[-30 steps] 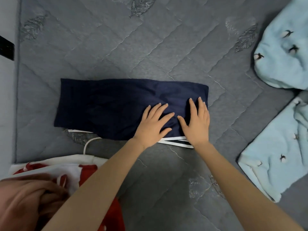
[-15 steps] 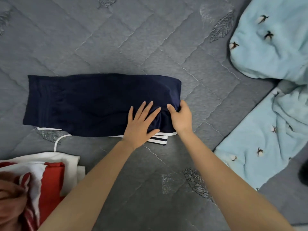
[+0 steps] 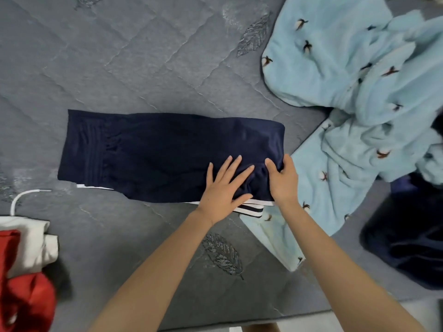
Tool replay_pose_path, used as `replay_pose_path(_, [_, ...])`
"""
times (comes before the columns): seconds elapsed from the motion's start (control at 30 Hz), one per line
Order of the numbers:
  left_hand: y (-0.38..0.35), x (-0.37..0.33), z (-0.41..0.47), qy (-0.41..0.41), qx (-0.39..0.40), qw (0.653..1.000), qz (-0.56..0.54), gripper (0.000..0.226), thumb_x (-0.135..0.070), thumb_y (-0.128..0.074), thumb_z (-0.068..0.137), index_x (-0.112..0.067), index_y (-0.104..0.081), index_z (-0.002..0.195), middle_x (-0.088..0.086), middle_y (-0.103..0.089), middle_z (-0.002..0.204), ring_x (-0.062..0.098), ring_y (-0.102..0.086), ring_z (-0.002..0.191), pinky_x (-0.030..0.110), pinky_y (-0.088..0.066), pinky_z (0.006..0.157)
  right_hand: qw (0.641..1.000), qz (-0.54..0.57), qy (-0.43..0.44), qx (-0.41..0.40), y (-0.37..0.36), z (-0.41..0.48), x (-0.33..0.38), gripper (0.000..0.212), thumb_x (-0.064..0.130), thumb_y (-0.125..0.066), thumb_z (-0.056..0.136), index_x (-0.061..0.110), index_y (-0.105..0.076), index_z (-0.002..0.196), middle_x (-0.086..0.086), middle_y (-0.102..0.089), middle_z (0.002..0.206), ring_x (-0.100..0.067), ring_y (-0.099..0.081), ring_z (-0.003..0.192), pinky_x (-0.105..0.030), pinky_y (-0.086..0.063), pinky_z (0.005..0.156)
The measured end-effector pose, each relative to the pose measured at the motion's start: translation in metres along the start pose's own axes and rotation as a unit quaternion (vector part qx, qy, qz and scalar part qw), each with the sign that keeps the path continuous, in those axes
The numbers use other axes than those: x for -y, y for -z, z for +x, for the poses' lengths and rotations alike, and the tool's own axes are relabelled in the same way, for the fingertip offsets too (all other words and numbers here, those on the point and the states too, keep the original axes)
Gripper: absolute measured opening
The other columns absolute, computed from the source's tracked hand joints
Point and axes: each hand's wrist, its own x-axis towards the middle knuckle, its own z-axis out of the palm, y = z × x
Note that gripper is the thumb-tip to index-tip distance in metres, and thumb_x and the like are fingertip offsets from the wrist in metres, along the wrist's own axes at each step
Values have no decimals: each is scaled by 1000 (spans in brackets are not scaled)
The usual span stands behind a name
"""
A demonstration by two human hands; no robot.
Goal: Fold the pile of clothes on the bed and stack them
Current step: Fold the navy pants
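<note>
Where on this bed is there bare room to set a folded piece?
Widest bare quilt: beyond the navy garment, left of the light blue fleece. A smaller patch: between the garment and the red and white clothes. Crowded: the right side, with fleece and a dark pile.

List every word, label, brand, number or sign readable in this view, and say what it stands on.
None: no readable text shows anywhere.
The navy shorts carry only white stripes.
The light blue fleece has only small cotton-boll motifs.
The grey quilt has only stitched leaf patterns.
The red and white garment shows no lettering.
</note>
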Motion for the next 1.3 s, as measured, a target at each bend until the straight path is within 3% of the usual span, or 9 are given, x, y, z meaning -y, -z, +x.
replay_pose_path(0.17, [-15, -47, 17, 2, -69, 997, -27, 61, -60, -49, 89, -18, -54, 134, 9, -41, 151, 28, -33, 142, 61, -22, 115, 999, -32, -6, 30, 36, 22, -10, 16, 21, -59, 94, 15, -50, 81, 5, -53, 72, -6, -49, 64, -18, -39, 62])
replay_pose_path(0.3, [-36, -90, 24, -40, -126, 991, -21, 55, -57, -69, 78, -15, -52, 109, 9, -53, 131, 28, -47, 125, 51, -31, 112, 997, -36, -2, 64, 43, 42, -10, 34, 33, -64, 92, 14, -47, 71, 3, -49, 63, -11, -43, 58, -26, -38, 59])
replay_pose_path(0.47, [-57, -105, 37, 17, -170, 985, 14, 28, -32, -75, 80, -12, -61, 95, 10, -60, 117, 27, -57, 109, 49, -45, 98, 997, -30, -9, 76, 40, 61, -1, 48, 37, -63, 93, 18, -32, 62, 7, -34, 56, -8, -31, 52, -18, -28, 50])
replay_pose_path(0.63, [-55, -107, 27, -41, -178, 983, 17, 7, -15, -67, 86, -9, -64, 84, 11, -60, 126, 27, -51, 123, 52, -39, 107, 998, -1, -10, 64, 38, 77, 4, 48, 24, -65, 91, 18, -30, 58, 4, -33, 55, -9, -31, 53, -24, -28, 52])
replay_pose_path(0.73, [-53, -113, 5, -81, -155, 985, 3, 14, -3, -67, 84, -9, -61, 73, 12, -62, 128, 24, -47, 130, 52, -34, 112, 998, 30, -11, 55, 41, 87, 12, 33, 22, -64, 92, 12, -48, 66, -4, -48, 64, -12, -44, 62, -27, -39, 60])
replay_pose_path(0.93, [-39, -111, -2, -37, -117, 985, -123, 17, -22, -51, 98, -11, -64, 98, 8, -51, 141, 22, -47, 132, 50, -37, 109, 993, 47, -45, 95, 43, 81, -1, 29, 37, -61, 93, 11, -55, 83, -5, -60, 82, -15, -56, 77, -36, -48, 74])
replay_pose_path(1.03, [-21, -115, 10, 104, -128, 956, -243, 40, -34, -39, 102, -12, -57, 129, 3, -48, 146, 17, -42, 136, 42, -32, 114, 987, 50, -69, 139, 47, 71, -6, 43, 51, -67, 83, 16, -64, 108, 4, -71, 106, -13, -67, 97, -38, -55, 89])
replay_pose_path(1.17, [-9, -92, 21, 205, -32, 974, -91, 60, -54, -20, 98, -30, -32, 151, -3, -25, 160, 21, -11, 150, 47, -3, 121, 992, -27, 10, 126, 47, 56, 5, 29, 27, -64, 91, 11, -59, 114, -4, -67, 107, -20, -64, 99, -33, -53, 85])
replay_pose_path(1.3, [16, -71, 20, 218, 9, 921, -324, 55, -54, -29, 101, -31, -31, 151, -10, -29, 157, 8, -16, 147, 40, -8, 122, 985, -56, 100, 126, 36, 37, 33, 24, 17, -60, 93, 8, -58, 114, -4, -67, 105, -20, -63, 96, -32, -51, 85])
